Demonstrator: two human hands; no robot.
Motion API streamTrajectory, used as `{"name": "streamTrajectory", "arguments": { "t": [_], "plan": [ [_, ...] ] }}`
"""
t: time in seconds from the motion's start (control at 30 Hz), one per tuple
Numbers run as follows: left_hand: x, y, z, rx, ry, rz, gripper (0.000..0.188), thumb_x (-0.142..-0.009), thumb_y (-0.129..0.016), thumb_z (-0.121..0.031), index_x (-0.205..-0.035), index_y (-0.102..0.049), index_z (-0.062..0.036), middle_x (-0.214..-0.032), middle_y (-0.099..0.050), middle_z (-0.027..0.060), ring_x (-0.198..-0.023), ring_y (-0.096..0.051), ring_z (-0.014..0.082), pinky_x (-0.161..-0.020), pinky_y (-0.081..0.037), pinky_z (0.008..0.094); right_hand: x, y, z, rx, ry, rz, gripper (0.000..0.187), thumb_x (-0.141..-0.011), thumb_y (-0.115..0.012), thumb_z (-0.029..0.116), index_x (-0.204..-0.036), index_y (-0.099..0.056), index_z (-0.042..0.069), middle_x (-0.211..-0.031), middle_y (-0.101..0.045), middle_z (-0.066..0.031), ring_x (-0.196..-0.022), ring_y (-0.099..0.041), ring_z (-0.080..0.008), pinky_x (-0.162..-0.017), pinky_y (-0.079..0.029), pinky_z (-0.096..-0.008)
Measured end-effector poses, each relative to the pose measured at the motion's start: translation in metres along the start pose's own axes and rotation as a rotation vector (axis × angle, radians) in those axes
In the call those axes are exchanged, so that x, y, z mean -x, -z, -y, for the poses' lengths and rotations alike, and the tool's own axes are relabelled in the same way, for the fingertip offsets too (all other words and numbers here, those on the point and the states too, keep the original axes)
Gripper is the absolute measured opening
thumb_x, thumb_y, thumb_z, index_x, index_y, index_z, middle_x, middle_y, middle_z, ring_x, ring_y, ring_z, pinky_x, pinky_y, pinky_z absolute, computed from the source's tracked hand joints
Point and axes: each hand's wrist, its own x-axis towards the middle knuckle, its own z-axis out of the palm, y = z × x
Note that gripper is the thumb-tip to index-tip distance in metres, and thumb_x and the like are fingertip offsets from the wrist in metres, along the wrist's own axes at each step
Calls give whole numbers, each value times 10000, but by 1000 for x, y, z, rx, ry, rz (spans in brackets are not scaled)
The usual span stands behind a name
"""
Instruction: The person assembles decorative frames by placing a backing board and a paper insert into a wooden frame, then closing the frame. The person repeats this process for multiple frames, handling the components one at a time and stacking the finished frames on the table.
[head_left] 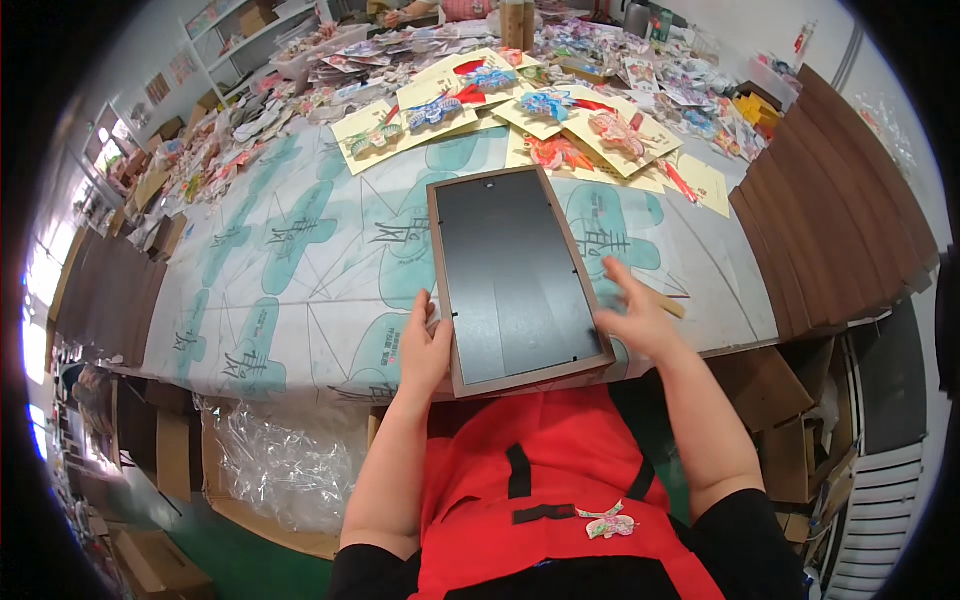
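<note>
A brown-edged picture frame lies on the table in front of me with its dark back panel up. Small black tabs sit along the inner border of the frame. My left hand is at its left edge, fingers stretched forward and thumb close against the side. Whether that thumb presses on the rim I cannot tell. Off the right edge, my right hand is open with fingers spread, slightly blurred, and nothing shows in it.
Cream cards with colourful butterfly-like ornaments overlap beyond the frame. Brown frames are stacked at right and left. A printed sheet covers the table. Clear plastic wrap fills a box below. Another person's hand shows at the far end.
</note>
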Motion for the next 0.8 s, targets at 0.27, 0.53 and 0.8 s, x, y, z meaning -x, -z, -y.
{"name": "streamTrajectory", "arguments": {
  "t": [0.27, 0.53, 0.8],
  "plan": [
    [-1, -17, -22, 185, 88, 15, 588, -805, -429, -7, -1381, -339, 71, -1230, -545, 184, -1067, -544, 192, -917, -399, 255, 17, -21, 18, -313, -174, 206, 944, -661, -639, 33, -1460, -140, -33, -1469, -271, -177, -1368, -266, -236, -1093, -221, -292],
    [3, -17, -36, 104, 118, 29, 602, -791, -410, 9, -1384, -331, 66, -1177, -554, 158, -975, -542, 193, -856, -417, 253, 18, -28, 17, -359, -230, 165, 947, -620, -618, -15, -1461, -185, 28, -1468, -261, -159, -1384, -231, -241, -1085, -223, -281],
    [3, -19, -22, -7, 1, 59, 592, -796, -372, 23, -1383, -312, 66, -1330, -430, 193, -1222, -430, 261, -1004, -340, 300, 15, -23, 30, -332, -282, 204, 978, -607, -632, -5, -1464, -163, 45, -1470, -251, -162, -1388, -220, -256, -1093, -215, -297]
  ]
}}
